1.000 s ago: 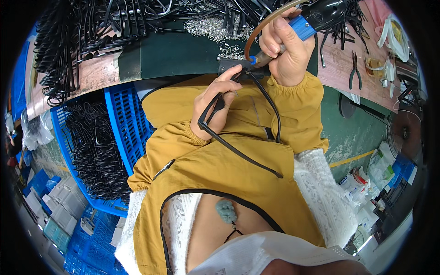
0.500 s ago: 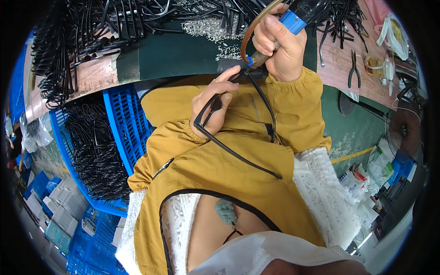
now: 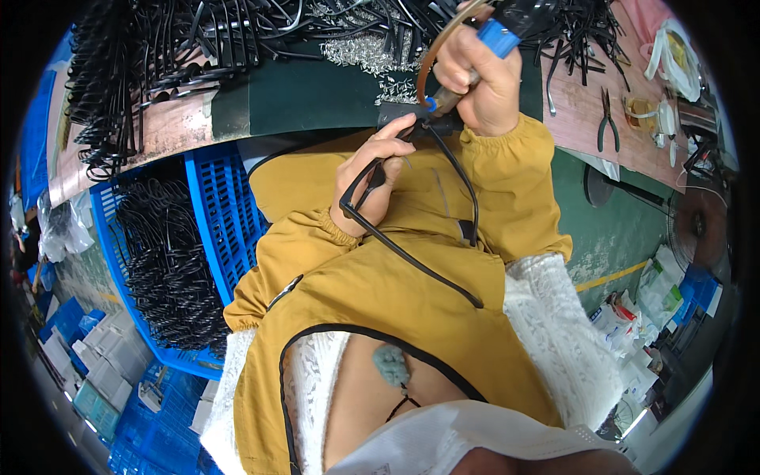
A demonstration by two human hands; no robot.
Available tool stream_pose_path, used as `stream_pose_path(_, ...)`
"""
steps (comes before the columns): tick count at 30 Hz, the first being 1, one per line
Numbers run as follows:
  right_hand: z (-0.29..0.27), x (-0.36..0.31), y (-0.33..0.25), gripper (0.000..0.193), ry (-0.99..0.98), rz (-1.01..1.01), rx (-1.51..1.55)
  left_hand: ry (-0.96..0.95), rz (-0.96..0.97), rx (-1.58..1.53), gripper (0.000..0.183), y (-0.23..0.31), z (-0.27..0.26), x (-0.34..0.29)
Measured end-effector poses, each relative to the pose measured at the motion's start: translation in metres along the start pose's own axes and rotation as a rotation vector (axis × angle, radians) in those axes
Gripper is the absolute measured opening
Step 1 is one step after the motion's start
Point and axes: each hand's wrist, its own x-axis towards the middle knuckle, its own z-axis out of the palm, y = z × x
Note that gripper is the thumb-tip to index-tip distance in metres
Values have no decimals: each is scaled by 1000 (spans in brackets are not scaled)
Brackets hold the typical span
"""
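My left hand (image 3: 370, 178) is closed on a black eyeglass frame (image 3: 419, 265), holding it over my lap at the table's front edge. One temple of the glasses hangs toward me and the other runs down to the right. In my right hand (image 3: 492, 91) is a powered screwdriver (image 3: 497, 38) with a blue collar and a brown hose curving beside it. The tool slants down to the left, and its tip meets the frame near the hinge, over a small dark block (image 3: 396, 112) at the table edge. The exact contact point is too small to make out.
Small silvery screws (image 3: 368, 51) lie scattered on the dark green mat (image 3: 309, 99). Bundles of black temples (image 3: 103, 95) cover the table's left. Black-handled pliers (image 3: 608, 123) lie at right. A blue basket (image 3: 202, 214) full of black frames stands left of my lap.
The upper end of the screwdriver and my right hand have shifted slightly to the left. My left hand keeps its grip on the glasses, and the tip stays by the hinge.
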Motion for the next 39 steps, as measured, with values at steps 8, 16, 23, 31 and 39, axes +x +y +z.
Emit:
stream_pose_path(8, -9, -3, 5, 12, 19, 25, 26, 10, 16, -8, 21, -1, 2, 0)
stream_pose_path(16, -6, -12, -18, 33, -122, -191, 29, 134, 54, 168, 14, 17, 14, 7)
stream_pose_path(23, -16, -41, -18, 21, -111, 52, 74, 109, -5, 93, 17, 10, 9, 3)
stream_pose_path(31, -14, -11, -4, 19, -11, -131, 22, 59, 8, 105, 15, 5, 9, -1)
stream_pose_path(39, -9, -12, 4, 21, 0, -72, -6, 148, 40, 76, 21, -5, 13, -6)
